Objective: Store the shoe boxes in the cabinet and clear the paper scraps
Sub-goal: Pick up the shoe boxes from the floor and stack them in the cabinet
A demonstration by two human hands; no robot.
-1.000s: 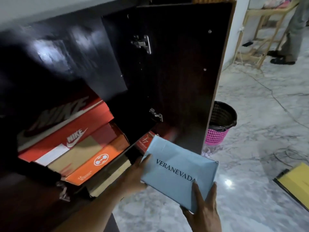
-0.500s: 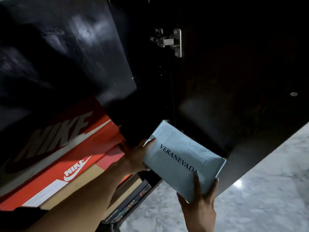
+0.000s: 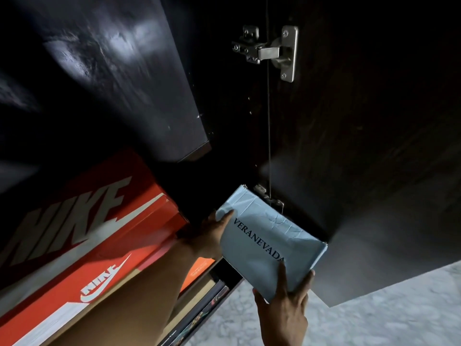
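Reaches the left hand point(image 3: 210, 237) up from the lower left, forearm across the stacked boxes, thumb on the lid of the blue box point(image 3: 268, 242). Brings the right hand point(image 3: 284, 304) up from below, fingers spread over the near corner. Grip of both closed on the box, held tilted at the mouth of the open cabinet point(image 3: 374, 146), just right of the red boxes point(image 3: 104, 221). Reads "VERANEVADA" on the lid, "NIKE" on the red ones.

VERANEVADA runs in dark capitals across the light blue box point(image 3: 264, 240) held between the left hand point(image 3: 212, 236) and the right hand point(image 3: 284, 303). Left of the left hand, a red box point(image 3: 139, 221) shows a big pale NIKE on its lid and a smaller white NIKE with swoosh on its end.
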